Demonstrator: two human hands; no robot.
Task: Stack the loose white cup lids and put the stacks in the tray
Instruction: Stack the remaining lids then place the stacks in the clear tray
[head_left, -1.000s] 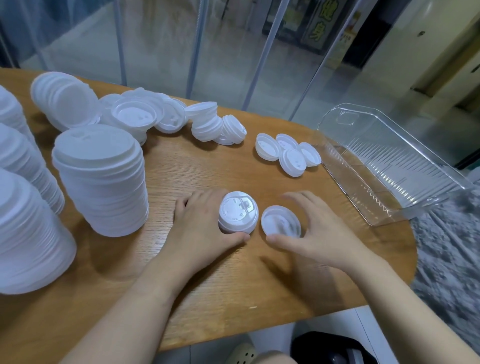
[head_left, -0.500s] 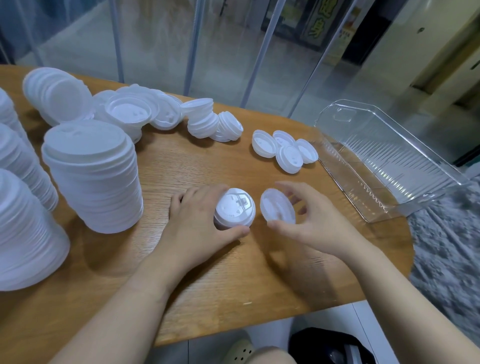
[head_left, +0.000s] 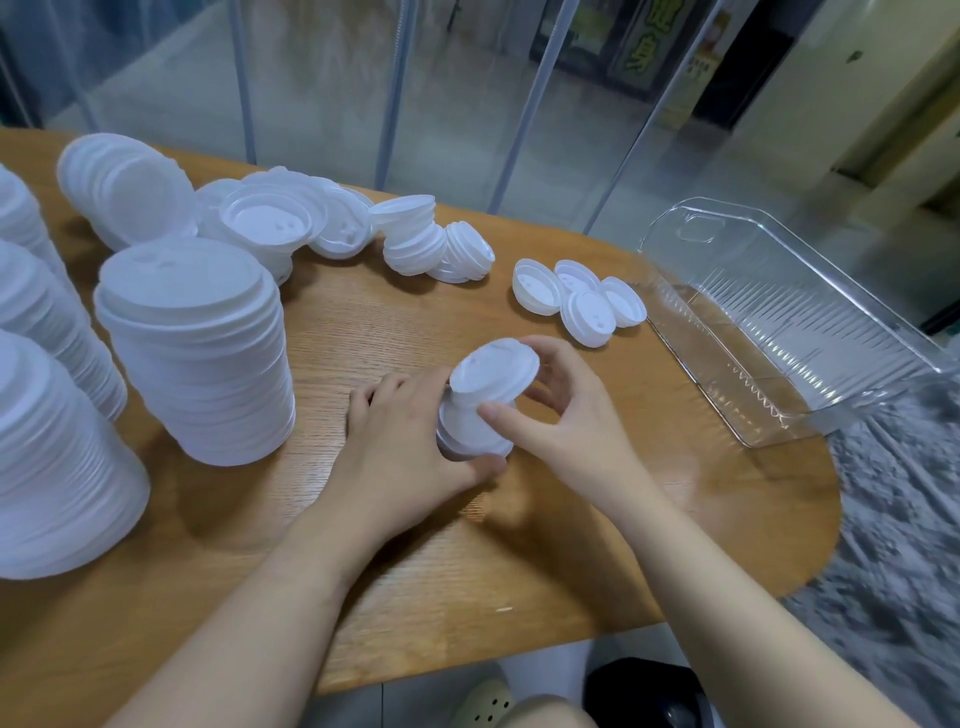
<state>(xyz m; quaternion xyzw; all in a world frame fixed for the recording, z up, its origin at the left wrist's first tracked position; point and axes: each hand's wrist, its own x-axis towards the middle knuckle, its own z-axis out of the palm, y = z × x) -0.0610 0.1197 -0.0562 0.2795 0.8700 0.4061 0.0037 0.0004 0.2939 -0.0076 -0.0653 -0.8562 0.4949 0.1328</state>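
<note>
**Lid held tilted over short stack; tray holds no lids**

The left hand (head_left: 400, 441) is curled round a short stack of small white plastic cup lids (head_left: 470, 431) standing on the oval wooden table (head_left: 467, 561). The right hand (head_left: 561, 415) pinches a single small white lid (head_left: 493, 370) between thumb and fingers, tilted and touching the top of that stack.

Relative to the short stack:
- Beyond it and to the right, four loose small white lids (head_left: 579, 301) lie together, overlapping, flat on the table.
- Further right, the clear ribbed plastic tray (head_left: 789, 332) sits at the table's edge, just beside those loose lids.
- Straight beyond, a toppled pile of small white lids (head_left: 436, 244) lies on its side.
- To the left, a tall upright stack of large white lids (head_left: 197, 353) stands near the left hand; more tall stacks (head_left: 47, 441) stand at the left edge of the view.
- Beyond and left, a heap of large loose white lids (head_left: 218, 213) is spread out.

The table between the short stack and the tray is bare wood.
</note>
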